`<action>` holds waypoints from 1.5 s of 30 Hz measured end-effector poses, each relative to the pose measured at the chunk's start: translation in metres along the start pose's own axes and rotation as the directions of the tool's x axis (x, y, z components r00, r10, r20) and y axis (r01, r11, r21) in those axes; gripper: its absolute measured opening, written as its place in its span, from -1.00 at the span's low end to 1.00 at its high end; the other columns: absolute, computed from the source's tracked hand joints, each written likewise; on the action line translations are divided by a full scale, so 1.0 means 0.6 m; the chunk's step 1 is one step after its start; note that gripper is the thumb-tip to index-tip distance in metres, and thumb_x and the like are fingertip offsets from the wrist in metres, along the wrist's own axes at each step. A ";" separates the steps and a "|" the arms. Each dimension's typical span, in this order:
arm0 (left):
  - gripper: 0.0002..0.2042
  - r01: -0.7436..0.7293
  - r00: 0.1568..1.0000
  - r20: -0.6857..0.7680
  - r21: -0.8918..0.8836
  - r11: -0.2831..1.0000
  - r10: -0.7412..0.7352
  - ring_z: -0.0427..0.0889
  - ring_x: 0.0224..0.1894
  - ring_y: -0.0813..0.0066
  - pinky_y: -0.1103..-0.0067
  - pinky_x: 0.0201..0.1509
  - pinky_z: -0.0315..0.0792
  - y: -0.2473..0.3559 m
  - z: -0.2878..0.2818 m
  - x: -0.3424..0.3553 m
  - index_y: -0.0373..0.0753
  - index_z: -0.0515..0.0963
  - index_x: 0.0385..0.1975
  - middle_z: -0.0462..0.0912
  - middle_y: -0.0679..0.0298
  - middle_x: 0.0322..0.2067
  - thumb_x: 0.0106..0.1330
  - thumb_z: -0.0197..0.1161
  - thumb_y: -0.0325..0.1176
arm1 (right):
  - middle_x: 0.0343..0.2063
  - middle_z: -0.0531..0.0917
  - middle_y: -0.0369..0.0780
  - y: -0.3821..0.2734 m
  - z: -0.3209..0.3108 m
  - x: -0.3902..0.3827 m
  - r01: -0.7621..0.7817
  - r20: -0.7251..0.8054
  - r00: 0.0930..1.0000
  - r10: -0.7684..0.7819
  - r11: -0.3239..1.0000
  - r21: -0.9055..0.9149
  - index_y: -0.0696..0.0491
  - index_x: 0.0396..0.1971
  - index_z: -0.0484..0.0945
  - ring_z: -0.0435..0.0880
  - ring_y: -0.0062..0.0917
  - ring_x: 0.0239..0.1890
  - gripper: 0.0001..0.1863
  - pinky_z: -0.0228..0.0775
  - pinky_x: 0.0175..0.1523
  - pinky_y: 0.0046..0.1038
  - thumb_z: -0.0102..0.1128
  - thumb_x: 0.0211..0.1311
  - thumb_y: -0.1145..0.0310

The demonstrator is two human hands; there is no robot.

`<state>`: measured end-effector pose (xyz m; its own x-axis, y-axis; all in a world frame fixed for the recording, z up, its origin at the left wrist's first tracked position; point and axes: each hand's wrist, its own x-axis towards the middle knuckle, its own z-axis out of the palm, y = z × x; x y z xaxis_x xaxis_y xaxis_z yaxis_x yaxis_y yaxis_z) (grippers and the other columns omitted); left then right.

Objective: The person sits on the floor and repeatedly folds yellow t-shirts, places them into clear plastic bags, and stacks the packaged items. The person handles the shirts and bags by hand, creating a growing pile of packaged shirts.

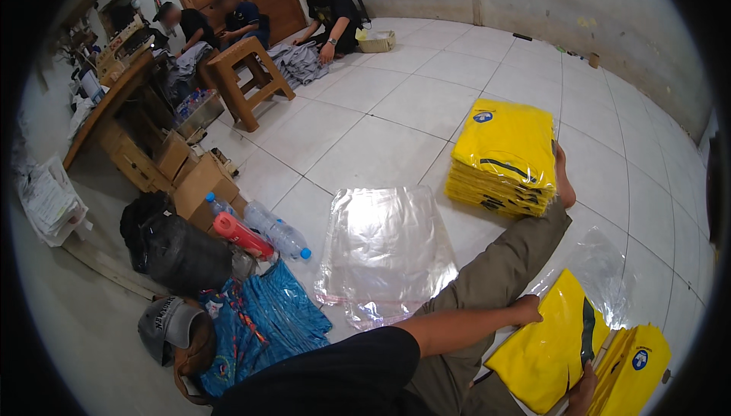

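- Holding a folded yellow garment (548, 344), dark stripe up, on the near side of the tall yellow stack (502, 142).
- Gripping its left edge with the left hand (527, 309), fingers closed on cloth.
- Touching its near edge with the right hand (582, 393), cut by the frame; cannot tell finger tightness.
- Showing clear film (601, 256) to the near right of the tall stack, beside the garment; cannot tell exact overlap.
- Showing a second yellow pile (632, 370), emblem up, farther to the near right of the tall stack.
- Resting a bare foot (564, 176) just beside the tall stack, trouser leg (495, 264) on its near side.
- Showing flat clear bags (388, 241) on white tiles, near left of the tall stack.
- Farther left of the tall stack: red bottle (242, 235), clear bottles (278, 232), blue patterned cloth (266, 309), black bag (186, 252), gray cap (169, 328), cardboard box (205, 188).
- Well apart, far left of the tall stack: brown stool (240, 58), gray cloth pile (301, 64), three seated people (335, 9).
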<state>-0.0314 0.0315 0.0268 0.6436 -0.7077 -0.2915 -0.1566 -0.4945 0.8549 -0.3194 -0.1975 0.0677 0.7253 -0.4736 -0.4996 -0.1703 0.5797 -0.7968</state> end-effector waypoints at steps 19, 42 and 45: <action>-0.73 0.445 0.844 0.526 -0.574 0.687 -0.107 0.72 -0.31 0.20 0.26 -0.16 0.67 0.017 -0.006 0.002 -0.46 0.57 -0.08 0.68 0.07 -0.28 0.46 0.18 -0.33 | -0.08 0.67 -0.19 0.036 -0.076 -0.004 -0.013 -0.167 0.986 0.002 0.998 -0.062 0.16 0.11 0.52 0.61 -0.53 0.00 -0.60 0.49 0.08 -0.38 0.21 0.45 0.20; -0.75 0.224 0.965 0.173 -0.165 0.961 -0.195 0.59 -0.62 0.44 0.48 -0.57 0.47 0.024 -0.025 -0.033 -0.36 0.57 -0.36 0.65 0.16 -0.49 0.42 0.31 -0.26 | -0.15 0.68 -0.10 0.021 0.021 -0.048 -0.112 -0.326 0.944 0.060 0.983 -0.144 0.28 -0.01 0.54 0.71 -0.36 -0.17 -0.66 0.60 -0.09 -0.25 0.13 0.48 0.27; -0.77 0.331 0.941 0.213 -0.430 0.840 -0.262 0.58 -0.63 0.40 0.48 -0.63 0.45 0.065 -0.024 0.001 -0.39 0.54 -0.33 0.65 0.13 -0.47 0.40 0.33 -0.32 | -0.06 0.61 -0.02 0.004 0.021 -0.029 -0.075 -0.261 0.964 0.055 0.995 -0.069 0.33 0.03 0.48 0.70 -0.28 -0.16 -0.64 0.61 -0.17 -0.18 0.11 0.48 0.32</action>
<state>-0.0266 0.0192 0.0659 0.4875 -0.6443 -0.5893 0.4035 -0.4323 0.8064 -0.3241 -0.1798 0.0789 0.5157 -0.5976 -0.6140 -0.2698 0.5669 -0.7784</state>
